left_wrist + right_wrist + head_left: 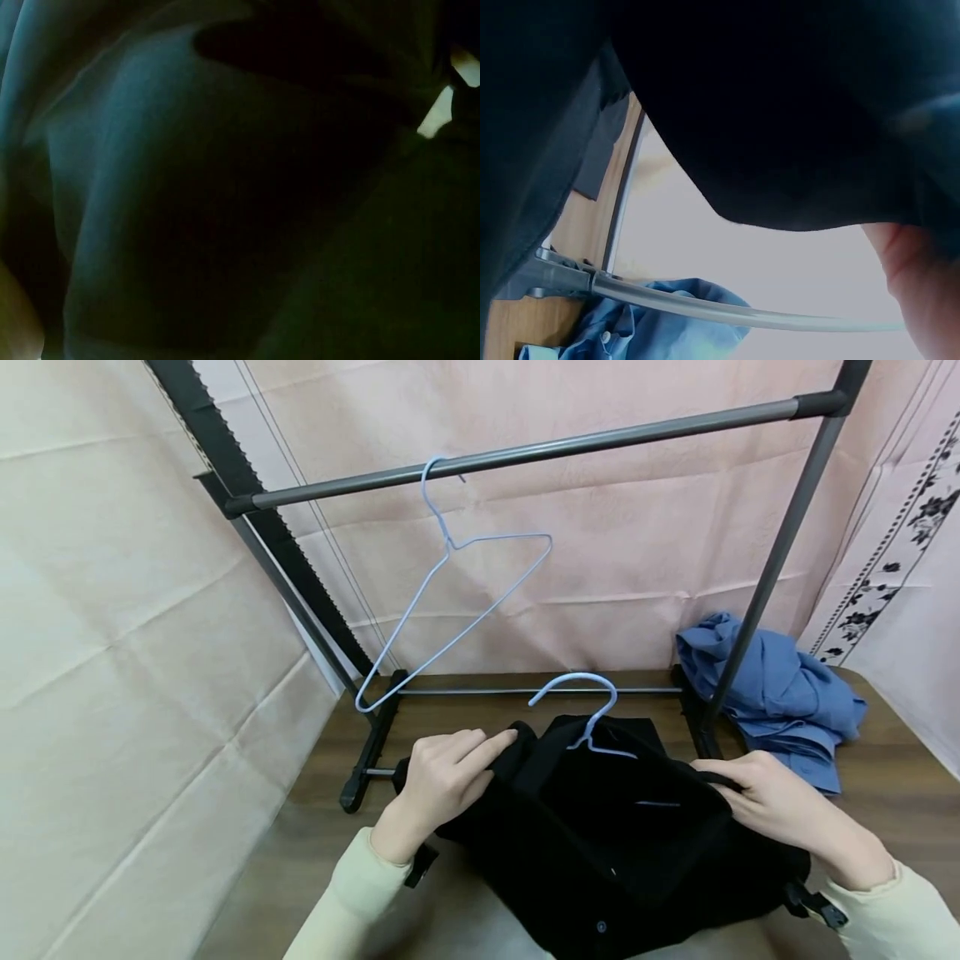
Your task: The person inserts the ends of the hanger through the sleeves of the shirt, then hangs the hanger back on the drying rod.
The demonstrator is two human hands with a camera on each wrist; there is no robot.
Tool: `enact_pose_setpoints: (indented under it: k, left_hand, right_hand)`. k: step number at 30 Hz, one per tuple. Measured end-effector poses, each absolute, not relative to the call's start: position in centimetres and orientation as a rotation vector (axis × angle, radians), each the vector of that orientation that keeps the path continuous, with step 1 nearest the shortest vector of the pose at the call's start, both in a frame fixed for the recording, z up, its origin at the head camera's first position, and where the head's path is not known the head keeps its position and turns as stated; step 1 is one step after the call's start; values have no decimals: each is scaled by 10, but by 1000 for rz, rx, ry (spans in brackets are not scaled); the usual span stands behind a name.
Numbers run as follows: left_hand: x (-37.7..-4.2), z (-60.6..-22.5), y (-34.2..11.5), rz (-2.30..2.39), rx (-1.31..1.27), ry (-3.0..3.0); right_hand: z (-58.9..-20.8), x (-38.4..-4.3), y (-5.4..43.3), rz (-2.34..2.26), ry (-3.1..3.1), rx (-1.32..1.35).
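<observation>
A black collared shirt (660, 877) with small buttons is held up low in the head view, its neck opening toward me. Inside it sits a light blue wire hanger (615, 693); the hook stands out above the collar, and most of its frame is hidden by cloth. My left hand (446, 777) grips the shirt at the left shoulder, fingers bent over the fabric. At the opposite shoulder my right hand (772, 797) pinches the cloth edge. Black fabric fills most of the left wrist view and the upper part of the right wrist view.
A dark metal rack stands behind the shirt, with a horizontal rail (540, 450). Another light blue hanger (447, 539) hangs bare from it. Blue folded clothing (780, 685) lies by the rack's right leg on the wooden table (300, 852). Pale cloth (600, 577) hangs behind.
</observation>
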State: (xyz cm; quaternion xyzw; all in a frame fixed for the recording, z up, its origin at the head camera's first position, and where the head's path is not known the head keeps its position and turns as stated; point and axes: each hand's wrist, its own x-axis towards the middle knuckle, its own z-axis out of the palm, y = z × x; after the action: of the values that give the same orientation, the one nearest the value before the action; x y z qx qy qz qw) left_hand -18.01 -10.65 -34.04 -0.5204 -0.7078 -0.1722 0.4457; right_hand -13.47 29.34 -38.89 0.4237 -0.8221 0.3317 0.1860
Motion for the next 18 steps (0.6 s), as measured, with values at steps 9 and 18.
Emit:
enact_pose_setpoints:
  k: [9,18]
  left_hand:
    - [-186,-345,-119,-459,-1237,-1787]
    - [-194,-351,-146,-619,-1103,-1918]
  right_hand:
    - [-382,-135,299,926,-2270,1175]
    - [-379,-128,309,988,-2230,1075]
